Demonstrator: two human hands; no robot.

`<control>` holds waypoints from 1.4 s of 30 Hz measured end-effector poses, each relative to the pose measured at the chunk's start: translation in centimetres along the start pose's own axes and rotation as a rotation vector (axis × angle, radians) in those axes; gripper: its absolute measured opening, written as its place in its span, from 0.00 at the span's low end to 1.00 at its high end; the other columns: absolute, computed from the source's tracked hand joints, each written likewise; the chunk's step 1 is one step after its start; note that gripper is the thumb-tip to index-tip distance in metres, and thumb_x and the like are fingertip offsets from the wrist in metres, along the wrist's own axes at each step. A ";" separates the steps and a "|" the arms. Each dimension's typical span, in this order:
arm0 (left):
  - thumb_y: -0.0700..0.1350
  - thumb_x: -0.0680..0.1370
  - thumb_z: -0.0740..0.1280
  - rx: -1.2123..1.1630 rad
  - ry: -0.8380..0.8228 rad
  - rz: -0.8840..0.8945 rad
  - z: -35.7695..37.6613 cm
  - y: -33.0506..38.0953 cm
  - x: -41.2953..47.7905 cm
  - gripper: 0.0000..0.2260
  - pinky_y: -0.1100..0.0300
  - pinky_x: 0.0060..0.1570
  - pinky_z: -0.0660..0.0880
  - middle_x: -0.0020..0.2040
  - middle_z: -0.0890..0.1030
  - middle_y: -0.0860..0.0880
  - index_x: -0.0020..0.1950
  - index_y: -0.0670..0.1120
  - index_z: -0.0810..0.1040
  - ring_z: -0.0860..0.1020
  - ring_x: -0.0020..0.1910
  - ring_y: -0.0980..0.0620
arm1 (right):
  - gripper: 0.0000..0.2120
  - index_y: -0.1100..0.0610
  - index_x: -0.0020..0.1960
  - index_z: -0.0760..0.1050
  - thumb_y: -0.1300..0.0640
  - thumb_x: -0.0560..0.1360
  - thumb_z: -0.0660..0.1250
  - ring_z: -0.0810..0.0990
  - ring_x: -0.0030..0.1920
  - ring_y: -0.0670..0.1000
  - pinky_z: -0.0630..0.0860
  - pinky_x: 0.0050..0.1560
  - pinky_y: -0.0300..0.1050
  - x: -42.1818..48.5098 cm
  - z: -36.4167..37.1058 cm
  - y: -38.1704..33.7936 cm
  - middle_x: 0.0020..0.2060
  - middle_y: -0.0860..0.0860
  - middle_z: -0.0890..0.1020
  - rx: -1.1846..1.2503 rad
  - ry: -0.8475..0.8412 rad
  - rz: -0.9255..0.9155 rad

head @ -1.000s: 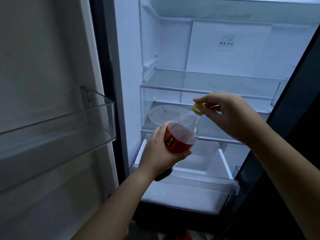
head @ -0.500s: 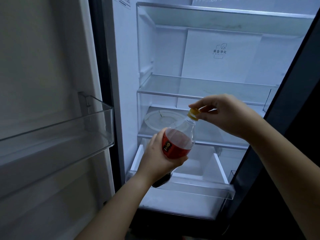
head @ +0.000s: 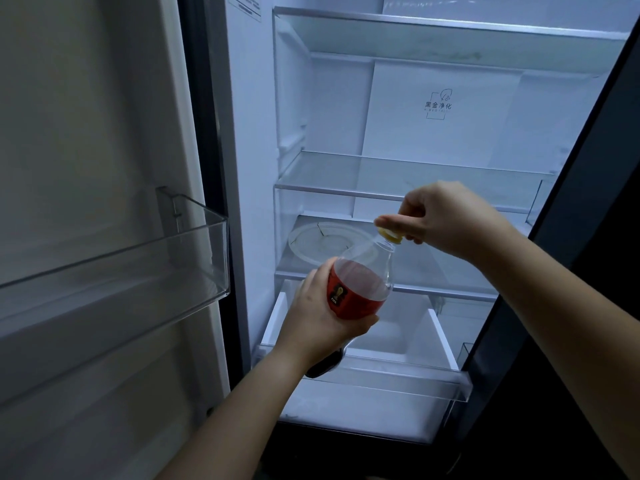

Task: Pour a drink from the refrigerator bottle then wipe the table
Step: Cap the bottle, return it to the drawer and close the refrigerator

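Bottle [head: 360, 289] is held tilted in front of the open refrigerator [head: 485, 109], neck pointing up and right, red drink filling roughly the lower half. Its body is gripped by the left hand [head: 318, 323], fingers curled round the label. The yellow cap [head: 390, 235] is pinched by the right hand [head: 446, 220] at the neck; whether it is seated or lifted cannot be told. The drawer [head: 398, 379] below is pulled out.
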State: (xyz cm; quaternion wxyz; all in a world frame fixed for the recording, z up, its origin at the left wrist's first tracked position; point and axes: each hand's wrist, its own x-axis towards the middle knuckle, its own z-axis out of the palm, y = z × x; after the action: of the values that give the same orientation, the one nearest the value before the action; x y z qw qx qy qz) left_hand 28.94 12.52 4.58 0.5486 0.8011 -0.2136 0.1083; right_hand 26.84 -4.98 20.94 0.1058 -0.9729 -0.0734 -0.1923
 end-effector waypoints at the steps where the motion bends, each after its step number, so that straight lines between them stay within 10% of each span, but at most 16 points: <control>1: 0.61 0.58 0.77 -0.008 -0.001 0.001 -0.1 0.0 0.0 0.41 0.52 0.58 0.75 0.60 0.71 0.63 0.67 0.64 0.63 0.71 0.61 0.58 | 0.27 0.54 0.35 0.77 0.29 0.67 0.59 0.79 0.32 0.49 0.73 0.34 0.44 -0.1 0.0 0.2 0.29 0.48 0.80 0.001 -0.002 0.002; 5: 0.60 0.58 0.78 -0.046 0.016 -0.005 -0.5 -0.4 0.1 0.39 0.53 0.56 0.76 0.58 0.73 0.62 0.65 0.66 0.64 0.73 0.59 0.59 | 0.28 0.51 0.58 0.73 0.34 0.72 0.52 0.80 0.51 0.50 0.77 0.54 0.54 -0.6 -0.4 1.6 0.51 0.49 0.81 0.370 -0.053 -0.070; 11: 0.60 0.57 0.78 -0.063 0.017 -0.036 -0.8 -0.6 0.5 0.37 0.58 0.52 0.77 0.57 0.75 0.62 0.62 0.69 0.64 0.76 0.55 0.61 | 0.20 0.50 0.64 0.74 0.68 0.77 0.63 0.78 0.60 0.43 0.74 0.58 0.35 -1.0 0.0 3.0 0.60 0.42 0.79 0.627 -0.259 -0.245; 22: 0.61 0.57 0.77 -0.023 -0.002 -0.016 -0.6 -0.3 0.4 0.39 0.54 0.55 0.77 0.58 0.74 0.62 0.65 0.66 0.64 0.74 0.58 0.59 | 0.09 0.49 0.50 0.81 0.48 0.72 0.69 0.79 0.43 0.47 0.78 0.48 0.48 0.4 0.7 1.9 0.43 0.46 0.80 0.372 -0.090 -0.200; 27: 0.62 0.56 0.77 0.019 -0.005 -0.002 -0.4 -0.1 0.3 0.40 0.57 0.56 0.75 0.59 0.72 0.64 0.65 0.65 0.63 0.72 0.59 0.60 | 0.26 0.53 0.40 0.77 0.30 0.63 0.62 0.77 0.35 0.47 0.72 0.37 0.43 -0.1 1.9 1.7 0.35 0.49 0.82 0.332 0.018 -0.110; 33: 0.62 0.57 0.76 0.061 -0.012 0.046 -0.4 -0.1 0.0 0.39 0.66 0.52 0.71 0.57 0.70 0.67 0.64 0.67 0.63 0.69 0.59 0.63 | 0.20 0.55 0.63 0.73 0.50 0.73 0.67 0.78 0.60 0.45 0.76 0.58 0.41 -1.0 1.6 3.1 0.59 0.47 0.79 0.784 -0.172 -0.165; 42: 0.63 0.56 0.76 0.080 -0.002 0.048 -0.6 -0.3 0.0 0.40 0.58 0.54 0.75 0.57 0.70 0.67 0.64 0.68 0.63 0.70 0.58 0.63 | 0.16 0.58 0.52 0.80 0.55 0.65 0.73 0.84 0.45 0.46 0.78 0.49 0.36 -1.4 1.8 2.5 0.44 0.53 0.85 0.880 -0.121 -0.125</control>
State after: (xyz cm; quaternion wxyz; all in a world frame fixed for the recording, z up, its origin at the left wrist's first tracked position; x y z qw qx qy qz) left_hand 29.06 13.13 4.56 0.5132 0.8170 -0.2289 0.1291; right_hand 26.63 -7.15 18.29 0.4933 -0.8385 -0.2128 -0.0913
